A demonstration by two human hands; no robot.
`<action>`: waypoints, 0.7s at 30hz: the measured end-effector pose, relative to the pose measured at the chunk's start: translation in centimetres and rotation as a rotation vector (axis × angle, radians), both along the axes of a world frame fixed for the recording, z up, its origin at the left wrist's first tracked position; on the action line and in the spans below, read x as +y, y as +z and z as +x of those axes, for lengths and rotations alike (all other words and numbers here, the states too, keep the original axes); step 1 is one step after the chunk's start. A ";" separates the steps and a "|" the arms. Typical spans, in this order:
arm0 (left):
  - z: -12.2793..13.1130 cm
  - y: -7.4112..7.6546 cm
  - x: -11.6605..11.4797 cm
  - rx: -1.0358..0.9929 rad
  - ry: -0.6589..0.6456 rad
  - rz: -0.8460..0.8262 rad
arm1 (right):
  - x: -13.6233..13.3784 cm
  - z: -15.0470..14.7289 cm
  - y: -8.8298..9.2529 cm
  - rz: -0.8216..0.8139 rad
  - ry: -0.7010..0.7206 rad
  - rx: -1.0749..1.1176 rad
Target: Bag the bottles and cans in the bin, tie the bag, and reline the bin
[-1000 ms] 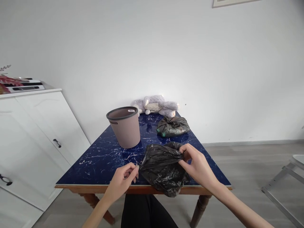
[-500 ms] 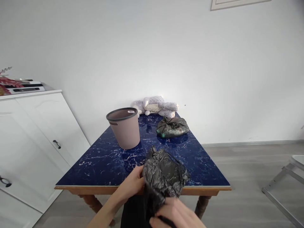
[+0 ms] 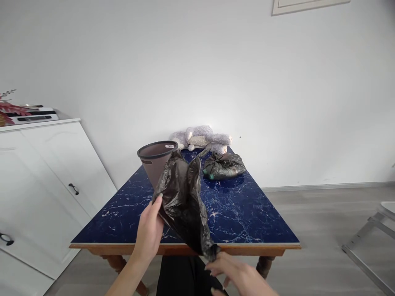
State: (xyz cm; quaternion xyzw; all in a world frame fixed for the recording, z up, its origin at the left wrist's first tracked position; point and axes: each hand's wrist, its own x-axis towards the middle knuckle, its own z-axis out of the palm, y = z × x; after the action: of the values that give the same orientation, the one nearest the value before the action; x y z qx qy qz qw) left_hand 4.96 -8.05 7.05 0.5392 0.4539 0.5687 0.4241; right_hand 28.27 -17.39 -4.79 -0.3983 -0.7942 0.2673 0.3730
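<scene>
A loose black plastic bag [image 3: 185,201] stretches over the near part of the blue marbled table [image 3: 240,213]. My left hand [image 3: 149,228] grips its left side between thumb and fingers. At the bag's bunched lower end, in front of the table edge, is my right hand [image 3: 233,271], its fingers spread and slightly blurred beside the plastic. Behind the bag on the left stands a mauve bin [image 3: 152,166] with a dark rim, partly covered by the bag. A knotted, filled black bag [image 3: 224,166] lies farther back on the right.
A grey plush toy [image 3: 200,137] lies at the table's far end against the wall. White cabinets [image 3: 61,172] stand at the left. On the right, a metal-framed object [image 3: 367,234] rests on the grey floor.
The loose bag has been lifted and spread out, now rising in front of the bin. My left hand has moved left with its side; my right hand has shifted right and its fingers have opened.
</scene>
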 end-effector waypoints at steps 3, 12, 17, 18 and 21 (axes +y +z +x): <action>-0.8 0.6 -0.2 -0.209 0.067 -0.011 | 0.7 2.2 3.1 -0.321 -0.090 0.035; -3.4 1.0 -1.5 -0.163 0.125 0.008 | 2.3 3.9 11.1 -0.406 -0.181 0.406; -2.5 1.5 -2.7 0.047 0.059 0.040 | 4.4 1.2 12.5 -0.448 -0.081 0.534; -2.5 1.8 -2.6 0.027 0.097 0.047 | 4.7 0.8 12.3 -0.420 -0.115 0.513; -3.3 2.8 -1.4 -0.122 0.302 0.081 | 4.7 0.2 10.1 -0.229 -0.261 0.425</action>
State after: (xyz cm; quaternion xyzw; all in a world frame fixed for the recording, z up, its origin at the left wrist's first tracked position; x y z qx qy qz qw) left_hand 1.71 -9.40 9.87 0.4460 0.4799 0.6753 0.3387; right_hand 28.43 -12.68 5.32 -0.4720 -0.6048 0.3824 0.5150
